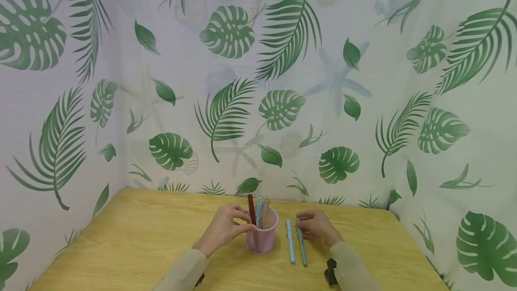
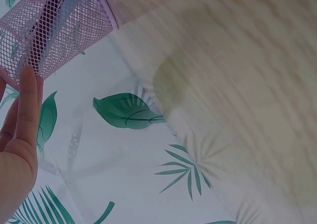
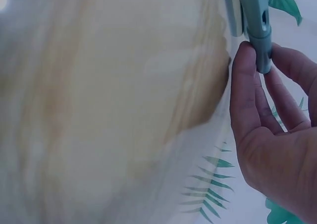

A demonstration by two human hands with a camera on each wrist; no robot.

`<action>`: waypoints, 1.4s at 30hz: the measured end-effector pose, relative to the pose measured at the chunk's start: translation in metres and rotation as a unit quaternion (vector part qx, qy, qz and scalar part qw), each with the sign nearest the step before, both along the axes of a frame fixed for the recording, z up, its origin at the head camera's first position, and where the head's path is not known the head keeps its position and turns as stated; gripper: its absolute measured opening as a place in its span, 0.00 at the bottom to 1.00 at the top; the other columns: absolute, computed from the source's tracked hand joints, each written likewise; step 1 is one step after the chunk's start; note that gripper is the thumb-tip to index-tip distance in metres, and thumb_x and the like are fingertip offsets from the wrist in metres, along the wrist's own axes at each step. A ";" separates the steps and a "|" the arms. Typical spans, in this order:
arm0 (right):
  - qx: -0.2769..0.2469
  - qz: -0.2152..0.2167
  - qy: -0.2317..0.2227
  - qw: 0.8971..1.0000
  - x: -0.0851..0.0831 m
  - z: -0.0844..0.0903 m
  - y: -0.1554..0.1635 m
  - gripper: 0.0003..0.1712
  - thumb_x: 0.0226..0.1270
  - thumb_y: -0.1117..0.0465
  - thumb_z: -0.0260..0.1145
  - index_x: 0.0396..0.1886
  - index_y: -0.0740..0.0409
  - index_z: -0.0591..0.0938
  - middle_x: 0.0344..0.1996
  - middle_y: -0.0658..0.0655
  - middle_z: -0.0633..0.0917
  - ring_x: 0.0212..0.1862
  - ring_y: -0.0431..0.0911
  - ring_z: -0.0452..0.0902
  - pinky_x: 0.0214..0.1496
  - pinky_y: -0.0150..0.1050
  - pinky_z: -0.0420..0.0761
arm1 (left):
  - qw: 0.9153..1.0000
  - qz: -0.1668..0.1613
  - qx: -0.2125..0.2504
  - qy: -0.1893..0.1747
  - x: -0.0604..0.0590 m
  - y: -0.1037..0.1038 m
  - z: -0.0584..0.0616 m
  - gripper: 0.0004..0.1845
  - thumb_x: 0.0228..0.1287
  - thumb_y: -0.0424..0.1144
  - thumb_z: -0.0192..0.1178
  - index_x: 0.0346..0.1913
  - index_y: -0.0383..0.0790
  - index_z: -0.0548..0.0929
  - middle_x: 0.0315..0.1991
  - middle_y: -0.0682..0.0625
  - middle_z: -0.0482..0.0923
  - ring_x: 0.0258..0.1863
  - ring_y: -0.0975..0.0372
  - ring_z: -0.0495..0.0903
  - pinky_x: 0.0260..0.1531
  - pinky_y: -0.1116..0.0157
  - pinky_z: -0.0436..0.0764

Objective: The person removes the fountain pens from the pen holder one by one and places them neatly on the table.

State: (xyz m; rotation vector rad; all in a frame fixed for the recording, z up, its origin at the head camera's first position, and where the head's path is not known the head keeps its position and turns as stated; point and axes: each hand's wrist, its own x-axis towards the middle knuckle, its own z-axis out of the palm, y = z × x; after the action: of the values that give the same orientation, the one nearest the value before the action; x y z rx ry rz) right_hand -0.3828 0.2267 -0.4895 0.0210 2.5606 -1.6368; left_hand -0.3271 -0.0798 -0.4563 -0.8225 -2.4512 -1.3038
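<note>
A pink mesh pen holder (image 1: 267,240) stands on the table, with a dark red pen (image 1: 251,209), a light blue pen (image 1: 259,208) and a pinkish pen (image 1: 265,210) upright in it. My left hand (image 1: 223,229) grips the holder at its left rim; in the left wrist view its fingertips lie against the mesh (image 2: 81,38). To the right, my right hand (image 1: 320,226) pinches the far end of a green pen (image 1: 302,249) between thumb and fingers, as the right wrist view shows at the pen's tip (image 3: 264,55). Just left of it lies a light blue pen (image 1: 290,242).
The wooden table (image 1: 141,237) ends at the back against a white curtain (image 1: 282,174) printed with green leaves, which also closes off both sides. Both forearms reach in from the near edge, with a black device (image 1: 330,272) strapped at the right wrist.
</note>
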 end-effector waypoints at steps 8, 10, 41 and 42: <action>-0.009 -0.006 0.004 1.000 -0.001 0.000 -0.001 0.21 0.61 0.71 0.68 0.54 0.75 0.79 0.43 0.66 0.86 0.36 0.46 0.85 0.38 0.42 0.88 | 1.000 0.002 0.000 -0.005 0.000 0.000 0.000 0.09 0.53 0.45 0.73 0.31 0.43 0.90 0.39 0.52 0.81 0.45 0.55 0.82 0.31 0.78 0.83; -0.013 -0.011 0.009 1.000 -0.002 0.000 -0.003 0.21 0.61 0.72 0.68 0.53 0.76 0.79 0.42 0.66 0.86 0.36 0.47 0.85 0.38 0.42 0.88 | 1.000 0.002 0.002 -0.007 0.000 0.000 0.000 0.09 0.53 0.45 0.73 0.31 0.43 0.90 0.39 0.52 0.81 0.45 0.55 0.82 0.31 0.78 0.83; 0.034 -0.033 0.001 0.999 -0.001 0.002 -0.003 0.16 0.59 0.70 0.70 0.46 0.74 0.82 0.34 0.60 0.87 0.28 0.41 0.81 0.29 0.35 0.86 | 1.000 0.001 0.005 0.000 0.000 0.001 0.001 0.09 0.54 0.44 0.73 0.32 0.42 0.90 0.39 0.52 0.81 0.46 0.53 0.82 0.32 0.77 0.84; 0.033 -0.034 0.000 0.999 -0.001 0.002 -0.003 0.16 0.59 0.70 0.70 0.46 0.74 0.82 0.33 0.60 0.87 0.28 0.41 0.81 0.29 0.35 0.86 | 1.000 0.002 0.005 -0.001 0.000 0.001 0.001 0.09 0.54 0.44 0.73 0.32 0.42 0.90 0.39 0.52 0.81 0.45 0.54 0.82 0.32 0.77 0.84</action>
State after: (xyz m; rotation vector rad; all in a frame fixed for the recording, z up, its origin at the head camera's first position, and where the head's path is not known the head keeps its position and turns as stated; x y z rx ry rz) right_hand -0.3843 0.2238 -0.4875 0.1129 2.6416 -1.5728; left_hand -0.3266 -0.0787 -0.4551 -0.8149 -2.4446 -1.3147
